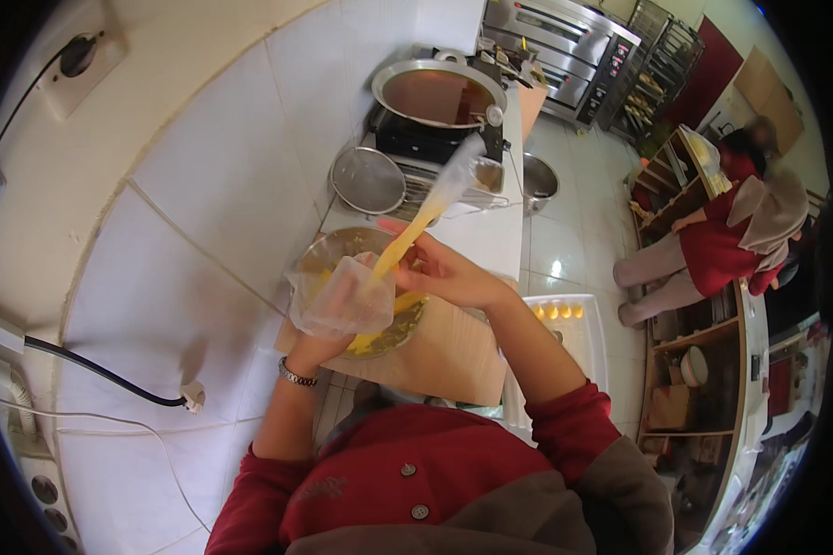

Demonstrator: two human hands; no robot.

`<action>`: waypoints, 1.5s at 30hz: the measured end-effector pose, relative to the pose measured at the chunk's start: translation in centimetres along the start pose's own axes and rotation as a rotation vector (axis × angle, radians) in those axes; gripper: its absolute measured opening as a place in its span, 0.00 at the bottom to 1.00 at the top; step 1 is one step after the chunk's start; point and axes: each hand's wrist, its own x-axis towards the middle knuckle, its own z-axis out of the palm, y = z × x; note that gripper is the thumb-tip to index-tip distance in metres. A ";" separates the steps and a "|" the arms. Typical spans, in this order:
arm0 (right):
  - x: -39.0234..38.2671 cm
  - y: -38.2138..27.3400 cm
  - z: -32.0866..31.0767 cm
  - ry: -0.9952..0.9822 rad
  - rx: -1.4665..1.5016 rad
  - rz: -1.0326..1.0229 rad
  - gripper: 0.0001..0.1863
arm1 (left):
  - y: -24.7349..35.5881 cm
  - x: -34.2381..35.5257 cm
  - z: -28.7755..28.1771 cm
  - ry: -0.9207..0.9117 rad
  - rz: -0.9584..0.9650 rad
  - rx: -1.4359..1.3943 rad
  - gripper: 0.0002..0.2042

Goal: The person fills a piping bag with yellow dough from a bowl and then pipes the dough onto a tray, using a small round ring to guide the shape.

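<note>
A clear plastic piping bag (419, 228) slants up and to the right, with yellow batter along its middle and an emptier, translucent end. Its wide, loose mouth drapes over my left hand (342, 294), whose fingers show only faintly through the plastic and are closed around the bag. My right hand (440, 273) pinches the narrow filled part from the right side. Directly beneath both hands is a metal bowl (319, 248) smeared with yellow batter; my left hand and the bag hide much of it.
Beyond the bowl lie a round sieve (368, 180) and a burner bearing a wide pan of brown liquid (440, 97). A wooden board (463, 356) is under the bowl. To the right, a white tray (594, 347) holds yellow dollops. Two people (736, 222) stand by shelves; a wall flanks my left.
</note>
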 end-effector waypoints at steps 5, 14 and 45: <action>-0.9 -1.8 -0.4 0.225 -0.059 0.004 0.12 | 3.3 0.8 1.9 -0.178 -0.103 -0.170 0.22; -4.4 -7.4 -5.5 0.697 0.082 -0.380 0.15 | 2.5 -1.2 6.9 -0.254 0.016 0.028 0.13; 4.0 1.0 5.9 0.167 -0.028 -0.238 0.11 | 6.2 1.4 -2.5 0.565 -0.145 0.059 0.06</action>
